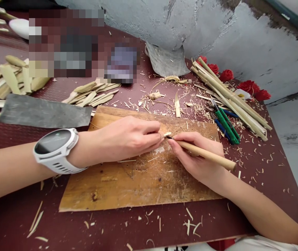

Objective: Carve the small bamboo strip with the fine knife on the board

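Near edge of the table: thin, pale, curled shavings (188,226) lie scattered over the dark red tabletop (112,232). Just beyond sits a flat, yellow-brown rectangular wooden board (128,188), scratched and spotted with dark marks.

Over the board, the right hand (192,151) is closed in a pen-like grip around a carving tool with a round, tan wooden handle (208,155). The handle's butt slants toward the near right; the small dark tip points at the left fingertips. The left hand (135,137) has its fingers drawn together, thumb side hidden, pinching a small, pale, splintery piece (167,134) that pokes out above the board's far half. Whether the tip touches the piece or lies just beside it cannot be told. A white watch with a round dark face (56,150) circles the left wrist.

Off the board's right side: a green-handled cutter (227,125), lying beside blue-handled tools (221,129). Off its far left corner: a flat grey strip (45,111), with pale split strips (94,94) behind.

Farther back, long, straw-coloured stalks (232,99) lie slantwise near red, ruffled flowers (248,87). A curved grey sheet (168,59) rests against the peeling, pale grey wall (217,42).
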